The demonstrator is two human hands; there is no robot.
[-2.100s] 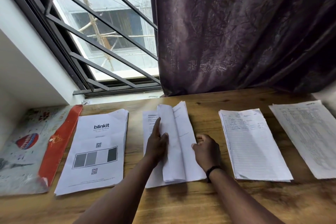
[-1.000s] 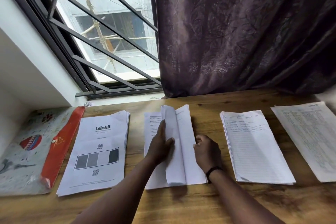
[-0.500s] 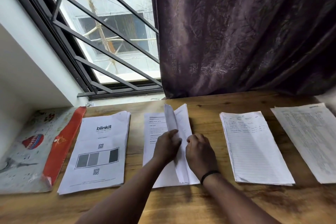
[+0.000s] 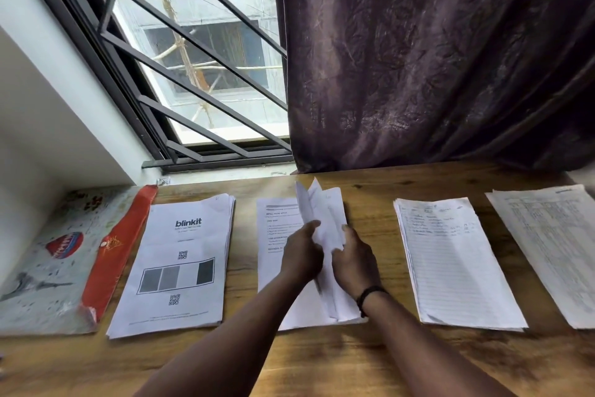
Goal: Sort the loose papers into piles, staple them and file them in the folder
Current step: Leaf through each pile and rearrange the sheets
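Wooden worktop [image 4: 370, 361], left to right: folder [image 4: 48, 271]; blinkit pile [image 4: 180, 261]; middle pile [image 4: 277, 248]; lined pile [image 4: 450, 261]; table-printed pile [image 4: 553, 245]. Over the middle pile, left hand [image 4: 302, 256] and right hand [image 4: 355, 263], close together, pinch lifted sheets [image 4: 322, 219].

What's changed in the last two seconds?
Both hands closed in on the middle pile: the left hand and right hand now pinch the lifted sheets upright between them. The other three piles and the folder stayed put.
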